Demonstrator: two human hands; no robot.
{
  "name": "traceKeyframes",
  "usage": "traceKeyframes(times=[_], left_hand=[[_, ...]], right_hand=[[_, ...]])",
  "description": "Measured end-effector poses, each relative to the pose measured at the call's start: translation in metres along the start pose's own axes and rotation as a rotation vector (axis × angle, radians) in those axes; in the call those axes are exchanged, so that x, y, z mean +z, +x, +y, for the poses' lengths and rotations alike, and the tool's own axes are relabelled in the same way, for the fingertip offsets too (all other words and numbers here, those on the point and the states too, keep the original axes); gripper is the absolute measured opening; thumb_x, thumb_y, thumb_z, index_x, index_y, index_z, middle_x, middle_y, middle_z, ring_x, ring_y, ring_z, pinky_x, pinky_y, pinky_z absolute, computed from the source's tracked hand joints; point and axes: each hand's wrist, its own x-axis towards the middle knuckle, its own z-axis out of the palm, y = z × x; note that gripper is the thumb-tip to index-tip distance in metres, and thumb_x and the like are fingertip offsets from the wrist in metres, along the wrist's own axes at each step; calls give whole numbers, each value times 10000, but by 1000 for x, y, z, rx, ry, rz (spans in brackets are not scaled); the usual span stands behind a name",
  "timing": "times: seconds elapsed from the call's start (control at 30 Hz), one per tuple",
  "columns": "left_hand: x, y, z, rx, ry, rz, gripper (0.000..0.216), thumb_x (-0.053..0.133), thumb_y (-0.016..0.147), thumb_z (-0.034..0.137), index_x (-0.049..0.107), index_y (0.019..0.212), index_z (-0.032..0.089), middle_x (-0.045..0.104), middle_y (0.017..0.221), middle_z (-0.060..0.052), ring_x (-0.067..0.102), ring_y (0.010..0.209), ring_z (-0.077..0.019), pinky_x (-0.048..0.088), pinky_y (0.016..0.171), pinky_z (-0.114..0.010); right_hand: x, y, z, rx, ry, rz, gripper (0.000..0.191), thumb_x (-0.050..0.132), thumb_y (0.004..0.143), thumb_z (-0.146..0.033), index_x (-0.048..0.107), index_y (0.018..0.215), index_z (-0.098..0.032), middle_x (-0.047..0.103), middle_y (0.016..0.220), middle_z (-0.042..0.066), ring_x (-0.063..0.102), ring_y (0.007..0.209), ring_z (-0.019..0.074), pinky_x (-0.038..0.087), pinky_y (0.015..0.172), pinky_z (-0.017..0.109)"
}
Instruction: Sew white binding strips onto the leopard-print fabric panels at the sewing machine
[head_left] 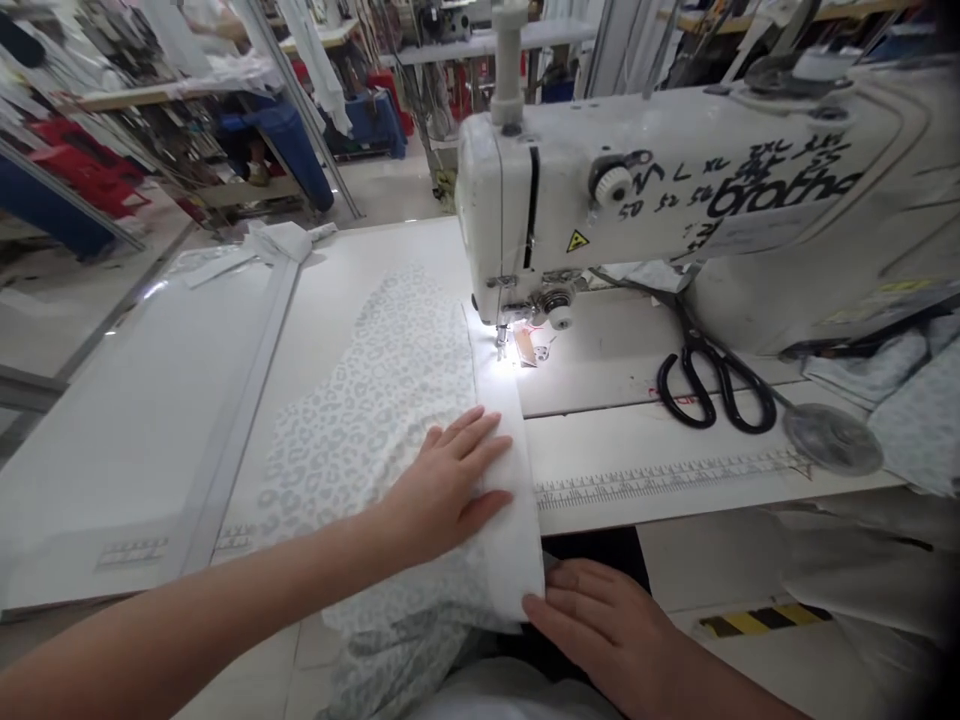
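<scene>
Left hand (450, 487), right hand (604, 625) on leopard-print fabric (375, 400) by "brother" machine (675, 170)

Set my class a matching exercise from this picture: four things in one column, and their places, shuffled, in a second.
Things: 1 left hand; 2 right hand; 3 black-handled scissors; 4 printed ruler scale.
Places: A along the table front edge; B right of the needle; C on the white fabric band; D at the band's near end.
Pairs: 1C, 2D, 3B, 4A.
</scene>
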Motion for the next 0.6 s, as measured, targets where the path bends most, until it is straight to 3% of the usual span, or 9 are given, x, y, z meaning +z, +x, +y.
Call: traceKeyframes(times=[0.2, 0.6], left_hand=[[-7, 15, -16, 19, 26, 12, 477, 425, 898, 449, 394, 1309, 208, 326, 1448, -110, 244, 1344, -316, 290, 997, -616], [-26, 74, -67, 56, 60, 139, 471, 471, 867, 447, 396, 1253, 189, 382, 1405, -93, 272, 1332, -265, 295, 1030, -470]], right_hand=[[-1, 22, 11, 110, -21, 68, 197, 435, 913, -81, 626, 925, -130, 669, 849, 65, 581, 896, 183, 502, 796, 304], [-15, 83, 65, 194, -47, -20, 250, 422, 870, -52, 623, 756, -146, 630, 767, 74, 548, 761, 185, 469, 672, 318]])
